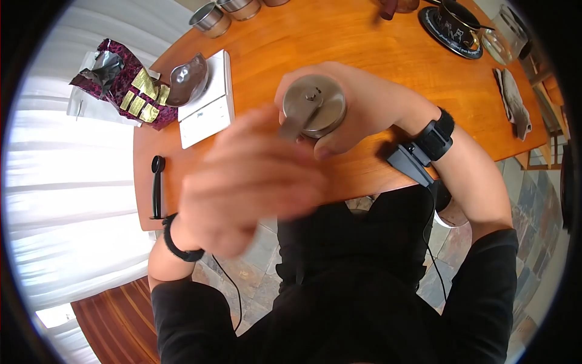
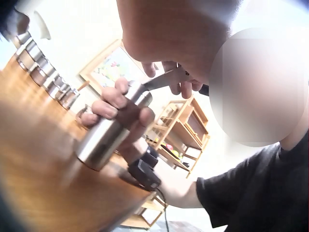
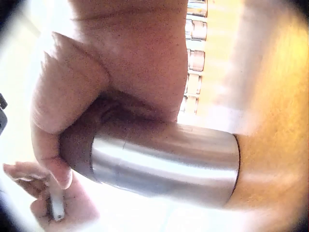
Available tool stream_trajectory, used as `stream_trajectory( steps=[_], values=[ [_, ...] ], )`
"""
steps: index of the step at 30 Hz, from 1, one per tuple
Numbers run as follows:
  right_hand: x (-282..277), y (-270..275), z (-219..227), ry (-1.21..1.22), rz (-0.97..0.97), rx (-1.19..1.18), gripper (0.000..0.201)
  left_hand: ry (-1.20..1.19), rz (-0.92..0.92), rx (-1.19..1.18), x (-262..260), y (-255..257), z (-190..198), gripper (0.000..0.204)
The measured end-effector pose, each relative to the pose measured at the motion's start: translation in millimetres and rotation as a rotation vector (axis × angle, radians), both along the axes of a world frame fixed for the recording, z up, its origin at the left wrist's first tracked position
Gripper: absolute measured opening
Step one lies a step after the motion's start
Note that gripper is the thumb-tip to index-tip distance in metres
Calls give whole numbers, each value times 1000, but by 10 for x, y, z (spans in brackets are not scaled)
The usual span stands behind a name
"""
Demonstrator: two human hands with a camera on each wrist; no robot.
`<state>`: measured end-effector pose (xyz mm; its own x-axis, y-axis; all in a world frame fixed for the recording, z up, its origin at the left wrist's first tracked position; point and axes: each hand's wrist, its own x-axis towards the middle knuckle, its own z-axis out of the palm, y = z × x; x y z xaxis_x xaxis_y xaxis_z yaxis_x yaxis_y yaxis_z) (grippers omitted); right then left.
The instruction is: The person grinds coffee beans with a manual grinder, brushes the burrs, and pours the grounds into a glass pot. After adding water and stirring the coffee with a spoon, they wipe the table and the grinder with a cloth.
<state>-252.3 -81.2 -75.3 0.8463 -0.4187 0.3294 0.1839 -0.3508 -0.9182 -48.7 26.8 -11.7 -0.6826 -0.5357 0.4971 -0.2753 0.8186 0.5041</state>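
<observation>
A steel hand coffee grinder [image 1: 330,118] with a dark grip band stands before me over the table, its lid and crank facing up in the head view. My right hand [image 1: 357,103] wraps round the band, while the bare steel lower body [image 3: 169,164] shows below the fingers in the right wrist view. My left hand [image 1: 248,176], blurred, is at the outer end of the crank handle [image 1: 297,123]. Curled fingers of that hand surround the crank's end in the left wrist view, hiding most of the knob.
To the left, a white scale [image 1: 206,124] bears a dark dish [image 1: 188,79] beside a patterned foil bag [image 1: 142,91]. A black scoop [image 1: 157,188] lies near the left edge. Several jars [image 1: 211,21] line the back. At far right are a black cup [image 1: 454,24] on a saucer and a cloth [image 1: 514,103].
</observation>
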Motion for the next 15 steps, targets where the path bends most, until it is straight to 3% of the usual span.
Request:
stream_trajectory(
  steps=[3, 6, 10, 15],
  values=[
    [24, 18, -3, 2, 19, 48, 43, 201, 274, -83, 324, -208, -237, 34],
    [33, -2, -10, 1, 10, 42, 43, 418, 268, 210, 350, -370, -291, 43],
    [3, -4, -3, -17, -25, 40, 37, 579, 354, 371, 207, -505, -249, 43],
    [8, 23, 16, 8, 9, 43, 41, 648, 476, 505, 48, -904, -279, 24]
  ],
)
